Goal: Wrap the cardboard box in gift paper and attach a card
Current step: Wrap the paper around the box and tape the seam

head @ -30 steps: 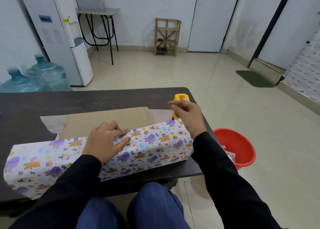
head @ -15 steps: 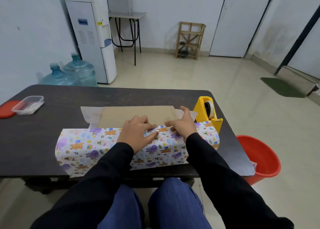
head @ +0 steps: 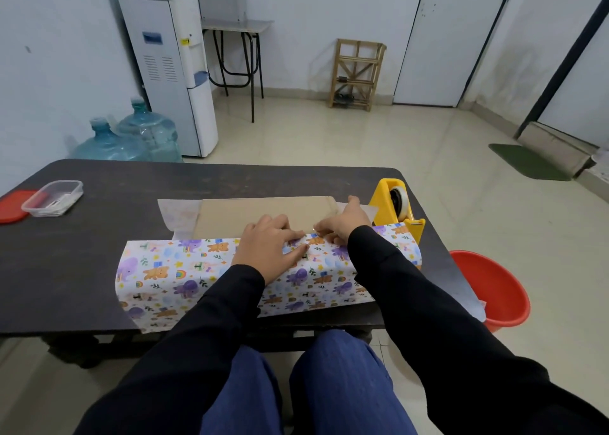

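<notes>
Cardboard box (head: 263, 212) lay on the table (head: 82, 263), half covered. You pressed the gift paper (head: 184, 279) onto it with your left hand (head: 267, 247), fingers flat and together. Your right hand (head: 346, 222) curled at the edge, grip unclear. Seam, ends and card apparently remained.

Matt brown cardboard box (head: 263, 211), glossy printed gift paper (head: 184, 270), dark matt table (head: 82, 270).
</notes>
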